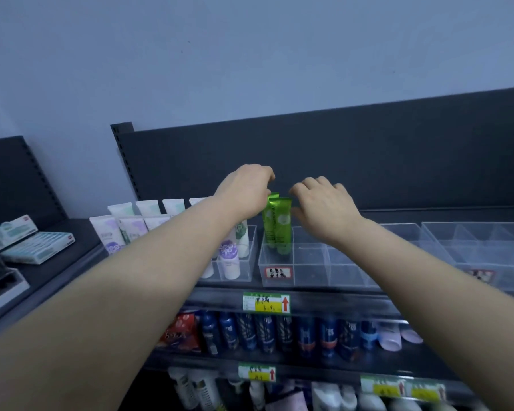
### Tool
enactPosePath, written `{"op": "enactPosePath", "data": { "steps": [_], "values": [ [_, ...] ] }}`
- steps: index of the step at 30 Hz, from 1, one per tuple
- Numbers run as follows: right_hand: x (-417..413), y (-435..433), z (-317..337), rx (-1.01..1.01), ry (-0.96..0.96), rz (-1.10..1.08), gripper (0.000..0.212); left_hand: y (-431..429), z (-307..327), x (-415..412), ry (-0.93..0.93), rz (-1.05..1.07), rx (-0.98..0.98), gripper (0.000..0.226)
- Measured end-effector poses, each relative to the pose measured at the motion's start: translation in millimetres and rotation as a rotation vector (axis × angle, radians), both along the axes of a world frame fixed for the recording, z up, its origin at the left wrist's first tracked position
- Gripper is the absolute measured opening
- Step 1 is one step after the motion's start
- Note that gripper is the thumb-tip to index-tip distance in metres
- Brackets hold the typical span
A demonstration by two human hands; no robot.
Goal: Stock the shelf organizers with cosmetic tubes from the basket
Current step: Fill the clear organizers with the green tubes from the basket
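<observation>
As the left hand pinches the green tubes upright in the centre-frame organizer, the right hand hovers beside them. Loosely curled and empty, it seems ready to stop them tipping.

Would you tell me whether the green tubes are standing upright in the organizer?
Upright: the green tubes stand cap-down, crimped ends up, in the leftmost compartment of the clear organizer.

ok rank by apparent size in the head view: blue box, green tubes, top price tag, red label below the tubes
1. blue box
2. green tubes
3. top price tag
4. red label
Tubes and tag look close, so that pair is unsure.
</observation>
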State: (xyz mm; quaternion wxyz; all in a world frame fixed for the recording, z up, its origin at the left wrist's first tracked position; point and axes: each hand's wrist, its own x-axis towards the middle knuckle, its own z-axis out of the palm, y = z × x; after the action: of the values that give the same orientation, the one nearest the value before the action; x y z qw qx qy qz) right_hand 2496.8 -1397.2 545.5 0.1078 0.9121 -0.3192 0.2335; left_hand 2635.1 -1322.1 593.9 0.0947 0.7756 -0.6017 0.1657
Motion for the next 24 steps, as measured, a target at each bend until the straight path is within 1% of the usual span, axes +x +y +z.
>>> {"op": "enactPosePath", "data": {
  "steps": [4,7,9,12,17,20,24],
  "values": [
    [-31,22,-12,-0.003,-0.008,-0.046,0.035,17,-9,-29,-0.052,-0.069,-0.034,0.034],
    [-60,43,-27,0.021,-0.011,-0.084,0.034,30,-27,-55,-0.006,-0.142,-0.054,0.033],
    [-83,57,-42,0.072,0.021,-0.117,0.035,36,-46,-75,0.023,-0.197,-0.04,0.033],
    [-123,75,-72,0.15,0.068,-0.181,0.037,44,-82,-105,0.051,-0.275,0.021,0.034],
    [-204,99,-121,0.288,0.135,-0.341,0.033,62,-136,-164,0.127,-0.355,0.203,0.032],
    [-245,109,-150,0.335,0.207,-0.397,0.031,64,-164,-201,0.156,-0.409,0.291,0.034],
    [-294,110,-186,0.442,0.275,-0.471,0.031,59,-206,-244,0.3,-0.436,0.356,0.037]
  ]
}}
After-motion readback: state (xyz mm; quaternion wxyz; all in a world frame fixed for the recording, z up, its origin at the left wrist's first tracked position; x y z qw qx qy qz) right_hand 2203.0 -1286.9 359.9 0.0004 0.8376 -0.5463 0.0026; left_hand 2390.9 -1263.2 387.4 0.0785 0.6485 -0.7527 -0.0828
